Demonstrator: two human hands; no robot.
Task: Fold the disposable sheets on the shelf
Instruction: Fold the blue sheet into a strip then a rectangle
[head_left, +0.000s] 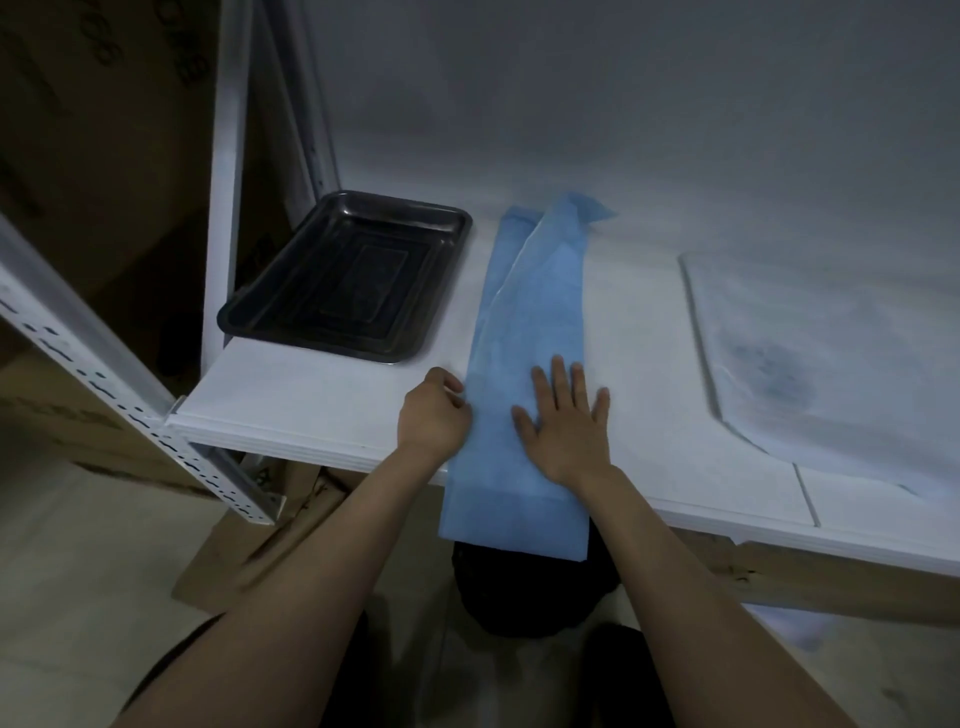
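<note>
Right hand (563, 423) flat on blue sheet (530, 322), left hand (434, 413) pinching its edge.

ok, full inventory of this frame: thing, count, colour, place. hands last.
blue sheet: 1, blue, folded into a long strip, middle of the shelf, near end hanging over the front edge
tray: 1, black, on the shelf left of the blue sheet
white sheet: 1, white with a dark smudge, flat on the shelf at right
shelf: 1, white board in a metal frame
upright: 1, grey perforated metal, front left
cardboard boxes: count unclear, brown, left of the shelf
left hand: 1, pinches the left edge of the blue sheet
right hand: 1, fingers spread, pressing flat on the blue sheet
</note>
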